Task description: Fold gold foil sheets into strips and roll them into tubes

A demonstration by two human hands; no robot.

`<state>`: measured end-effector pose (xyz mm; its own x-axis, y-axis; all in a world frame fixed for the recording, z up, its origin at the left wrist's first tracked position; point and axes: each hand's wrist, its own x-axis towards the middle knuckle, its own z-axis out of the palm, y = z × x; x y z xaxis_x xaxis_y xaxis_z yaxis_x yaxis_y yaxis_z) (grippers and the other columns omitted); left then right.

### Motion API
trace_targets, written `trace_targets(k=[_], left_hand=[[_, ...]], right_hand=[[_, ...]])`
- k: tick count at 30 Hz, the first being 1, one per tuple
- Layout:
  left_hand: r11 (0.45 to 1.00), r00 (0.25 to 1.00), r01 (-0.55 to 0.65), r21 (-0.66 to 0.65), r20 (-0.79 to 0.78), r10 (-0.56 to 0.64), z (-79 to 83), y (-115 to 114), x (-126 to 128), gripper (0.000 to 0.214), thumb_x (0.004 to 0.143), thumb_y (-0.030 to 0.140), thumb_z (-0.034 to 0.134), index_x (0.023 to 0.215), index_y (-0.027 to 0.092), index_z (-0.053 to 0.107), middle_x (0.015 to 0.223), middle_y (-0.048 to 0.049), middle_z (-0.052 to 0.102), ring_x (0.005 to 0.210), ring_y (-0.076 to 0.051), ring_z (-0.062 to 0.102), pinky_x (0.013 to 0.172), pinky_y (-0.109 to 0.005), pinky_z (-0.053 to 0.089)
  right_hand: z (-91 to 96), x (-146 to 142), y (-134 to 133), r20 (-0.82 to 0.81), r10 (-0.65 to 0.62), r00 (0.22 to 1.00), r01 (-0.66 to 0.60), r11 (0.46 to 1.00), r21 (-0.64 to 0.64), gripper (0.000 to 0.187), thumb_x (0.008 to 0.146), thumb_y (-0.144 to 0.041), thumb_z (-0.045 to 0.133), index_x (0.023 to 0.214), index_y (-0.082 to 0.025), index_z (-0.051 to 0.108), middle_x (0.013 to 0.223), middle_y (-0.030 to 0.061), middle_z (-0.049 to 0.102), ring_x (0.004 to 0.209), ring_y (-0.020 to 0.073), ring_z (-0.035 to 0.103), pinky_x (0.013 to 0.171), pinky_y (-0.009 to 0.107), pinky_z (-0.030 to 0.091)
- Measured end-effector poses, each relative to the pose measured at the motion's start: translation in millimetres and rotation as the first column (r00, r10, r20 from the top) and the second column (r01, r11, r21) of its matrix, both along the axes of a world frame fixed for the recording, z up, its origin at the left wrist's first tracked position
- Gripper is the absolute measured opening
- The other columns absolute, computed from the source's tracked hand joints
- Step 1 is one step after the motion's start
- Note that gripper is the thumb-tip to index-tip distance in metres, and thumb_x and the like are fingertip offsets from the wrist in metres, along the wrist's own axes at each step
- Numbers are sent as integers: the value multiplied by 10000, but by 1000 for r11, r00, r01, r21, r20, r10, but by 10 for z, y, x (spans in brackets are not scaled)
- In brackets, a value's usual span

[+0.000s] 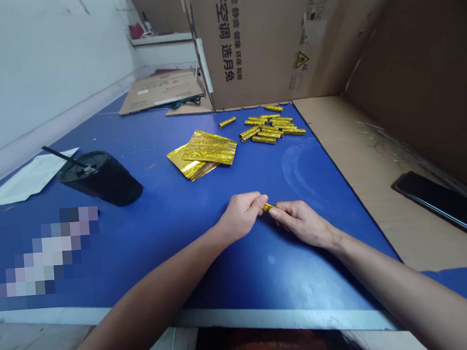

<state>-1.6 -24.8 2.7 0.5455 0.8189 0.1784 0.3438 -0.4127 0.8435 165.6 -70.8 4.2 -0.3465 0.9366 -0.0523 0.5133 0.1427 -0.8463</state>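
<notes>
Between my two hands, over the blue table, is a small gold foil roll (268, 207). My left hand (242, 214) is closed on its left end, and my right hand (300, 221) pinches the other end; fingers cover most of it. Beyond my hands, a few flat gold foil sheets (211, 147) lie overlapping. Farther right is a pile of several folded gold foil strips (270, 130). One single gold strip (227, 122) lies apart, left of the pile.
A black tumbler with a straw (106, 178) stands at the left, near a white paper (26, 179). A tall cardboard panel (264, 45) closes off the back. On cardboard at the right lies a dark phone-like object (444, 208). Flat cardboard (163, 89) rests at back left.
</notes>
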Motion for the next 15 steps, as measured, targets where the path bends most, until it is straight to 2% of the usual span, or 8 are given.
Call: trace_targets(k=[5, 9, 12, 15], left_hand=[[997, 997, -78, -9, 19, 78, -9, 61, -23, 392, 859, 400, 327, 551, 176, 422, 449, 48, 372, 434, -84, 335, 455, -204, 260], [996, 997, -73, -45, 25, 74, -36, 99, -34, 413, 855, 438, 330, 552, 174, 428, 442, 51, 374, 418, -79, 328, 446, -199, 261], [988, 999, -37, -149, 7, 38, -56, 134, -39, 453, 842, 496, 329, 547, 170, 437, 431, 48, 381, 401, -76, 326, 429, -196, 259], [964, 999, -34, -265, 3, 36, -65, 160, -42, 488, 826, 546, 323, 536, 170, 436, 413, 46, 375, 382, -74, 316, 410, -196, 250]], right_hand=[[15, 22, 2, 33, -22, 999, 20, 998, 67, 403, 868, -463, 311, 586, -189, 400, 502, -61, 322, 449, 75, 288, 442, 215, 246], [5, 19, -4, 213, -70, 975, 8, 959, 282, 393, 884, -412, 290, 572, -196, 389, 498, -47, 349, 458, 89, 320, 482, 229, 260], [-16, 37, 5, 423, -156, 893, -48, 900, 433, 370, 890, -382, 290, 605, -197, 437, 541, -12, 458, 485, 109, 389, 503, 243, 261], [-29, 56, 15, 561, -233, 794, -86, 871, 483, 351, 893, -364, 297, 653, -198, 491, 619, 28, 551, 534, 132, 462, 508, 251, 262]])
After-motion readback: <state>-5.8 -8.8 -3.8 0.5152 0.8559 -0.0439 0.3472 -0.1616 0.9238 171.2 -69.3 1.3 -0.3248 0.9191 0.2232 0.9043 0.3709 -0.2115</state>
